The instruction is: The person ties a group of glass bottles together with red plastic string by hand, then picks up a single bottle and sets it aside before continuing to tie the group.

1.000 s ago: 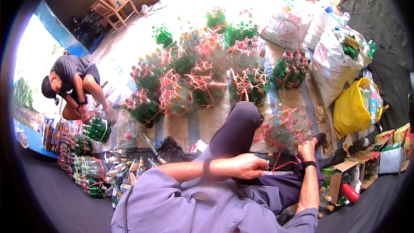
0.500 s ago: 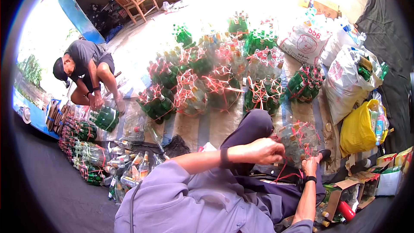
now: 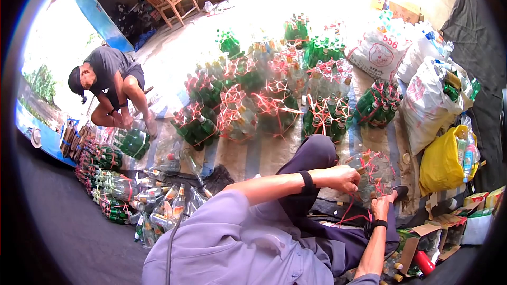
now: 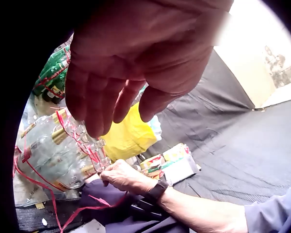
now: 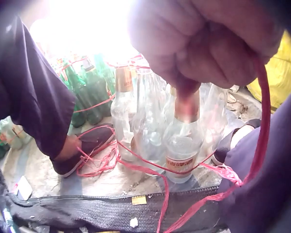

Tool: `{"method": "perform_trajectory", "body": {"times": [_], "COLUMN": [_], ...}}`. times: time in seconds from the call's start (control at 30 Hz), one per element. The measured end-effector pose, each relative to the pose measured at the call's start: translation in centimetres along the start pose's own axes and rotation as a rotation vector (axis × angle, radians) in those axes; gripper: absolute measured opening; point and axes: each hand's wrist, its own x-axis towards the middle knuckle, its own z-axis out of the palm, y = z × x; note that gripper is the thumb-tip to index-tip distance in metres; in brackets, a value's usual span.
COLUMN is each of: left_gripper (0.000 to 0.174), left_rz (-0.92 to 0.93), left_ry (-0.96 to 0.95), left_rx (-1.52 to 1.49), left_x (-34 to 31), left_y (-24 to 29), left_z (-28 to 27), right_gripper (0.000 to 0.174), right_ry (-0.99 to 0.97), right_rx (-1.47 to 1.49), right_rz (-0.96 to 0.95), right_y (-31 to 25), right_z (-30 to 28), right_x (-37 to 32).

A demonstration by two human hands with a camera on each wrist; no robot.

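Note:
A bundle of clear glass bottles [image 3: 376, 171], laced across the top with red plastic twine [image 5: 264, 121], stands between the person's feet. The right hand [image 3: 380, 207] grips the twine low beside the bottle necks, its fingers curled; a strand runs down from the fist in the right wrist view. At the bundle's left edge is the left hand [image 3: 346, 178]. In the left wrist view its fingers hang loosely bent over the bottles, the thumb [image 4: 153, 104] apart and nothing showing between them. Loose twine trails down in front of a gold-necked bottle [image 5: 182, 145].
Several tied bundles of green bottles [image 3: 325, 116] and clear ones stand ahead on the striped sheet. White sacks [image 3: 377, 47], a yellow bag [image 3: 443, 161] and cartons [image 3: 422, 237] line the right side. Loose bottles [image 3: 171, 208] lie at left, where another person [image 3: 113, 79] bends over bottles.
The left hand has moved forward and right, from over the lap to the bundle's edge. The right hand keeps its grip at the bottle necks. The head view has swung left.

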Motion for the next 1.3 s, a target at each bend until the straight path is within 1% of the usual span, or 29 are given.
{"method": "perform_trajectory", "body": {"times": [0.13,0.33,0.4,0.47,0.57,0.67,0.73,0.8,0.87,0.93,1.0,1.03,1.1,1.23,1.3], "left_gripper": [0.027,0.031,0.031,0.031,0.031,0.03,0.029,0.028,0.028,0.029,0.03,0.03,0.031,0.033,0.034], "left_rz": [0.024,-0.025,-0.027,-0.036,-0.037,-0.008,0.072,0.08,0.075,0.102,-0.053,-0.054,0.026,0.04,0.059], "left_ry": [0.02,-0.017,0.045,0.021,-0.021,-0.038,-0.099,-0.102,-0.088,0.007,0.019,0.015,0.034,0.038,0.078], "left_rx": [-0.012,-0.058,-0.126,-0.113,-0.075,-0.045,-0.053,-0.056,-0.052,-0.033,0.057,0.054,-0.095,-0.13,-0.085], "left_x": [0.0,0.6,0.9,1.4,1.4,1.1,1.0,1.6,2.2,3.3,3.7,3.7,3.4,3.1,3.3], "left_y": [-0.3,-1.0,-1.0,-1.0,-0.4,1.6,3.0,3.2,3.2,1.2,0.5,0.5,0.9,0.8,0.4], "left_z": [0.0,-0.1,0.0,0.2,0.3,0.1,-0.6,-0.9,-1.5,-1.4,-1.7,-1.8,-2.0,-2.0,-1.6], "right_gripper": [0.026,0.025,0.025,0.024,0.025,0.025,0.026,0.026,0.028,0.028,0.029,0.029,0.03,0.031,0.031], "right_ry": [-0.012,0.008,0.024,-0.05,-0.057,-0.052,-0.054,-0.054,-0.056,-0.033,-0.014,-0.017,-0.023,0.0,0.008], "right_rx": [0.037,0.067,0.073,0.025,0.045,0.051,0.049,0.047,0.012,0.024,0.035,0.022,0.01,0.051,0.043], "right_rz": [0.014,0.032,0.034,0.065,0.073,0.091,0.093,0.096,0.065,0.064,0.067,0.047,0.025,0.039,0.035], "right_y": [-0.1,-0.6,-0.7,-0.9,-1.0,-1.3,-1.2,-1.1,-0.9,-1.0,-0.8,-0.8,-0.8,-1.3,-1.9], "right_z": [0.2,-0.2,-0.3,-0.5,-0.7,-0.8,-0.6,-0.4,-0.2,-0.2,-0.1,0.0,0.1,-0.1,-0.7], "right_x": [0.0,-0.5,-0.4,-0.3,-0.5,-0.6,-0.6,-0.6,-0.5,-0.7,-0.7,-0.7,-0.5,-0.6,-0.8]}}
